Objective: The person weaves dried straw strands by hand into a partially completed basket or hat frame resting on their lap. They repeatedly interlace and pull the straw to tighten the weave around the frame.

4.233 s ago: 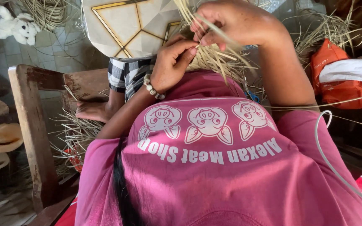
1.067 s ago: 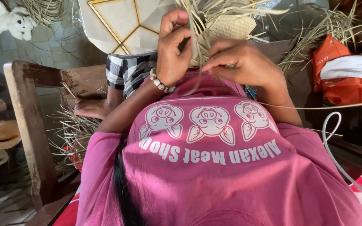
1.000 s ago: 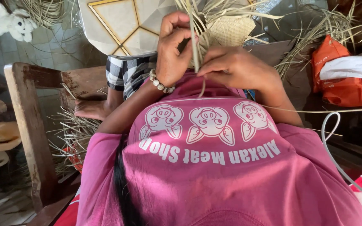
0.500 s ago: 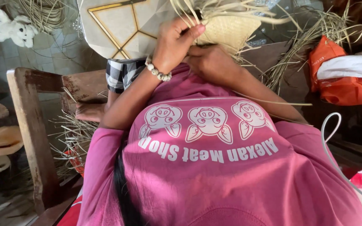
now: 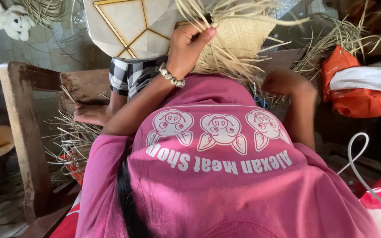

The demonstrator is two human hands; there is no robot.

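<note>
The left hand (image 5: 188,48) is gripping the near edge of the woven straw mat (image 5: 239,37), held up at the far centre, fingers clamped on its loose strands. The right hand (image 5: 283,81) is working lower right, blurred; I cannot tell its fingers. Keeping the strands taut and flat would likely serve the weave best.

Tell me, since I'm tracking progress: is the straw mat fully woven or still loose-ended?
Loose-ended. The woven straw mat has a tight plaited centre, but unwoven strands fan from its edges around the left hand and towards the right hand.
</note>
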